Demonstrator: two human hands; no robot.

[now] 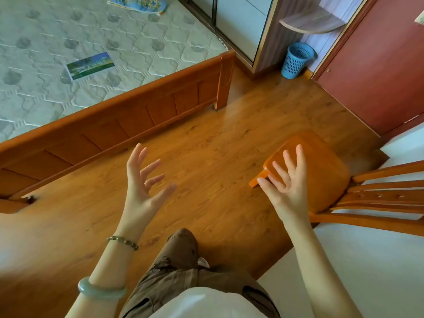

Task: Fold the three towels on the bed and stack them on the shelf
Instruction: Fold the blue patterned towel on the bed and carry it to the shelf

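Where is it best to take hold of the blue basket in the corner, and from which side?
Grip the blue basket by its open top rim, from above on the room-facing side: it stands upright, and the wardrobe and door frame close its back.

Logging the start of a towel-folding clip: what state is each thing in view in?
left hand: open, fingers spread, holding nothing.
right hand: open, fingers spread, holding nothing.
patterned cloth: lying on the mattress, partly out of frame.
blue basket: upright on the floor.
chair: upright on the floor.
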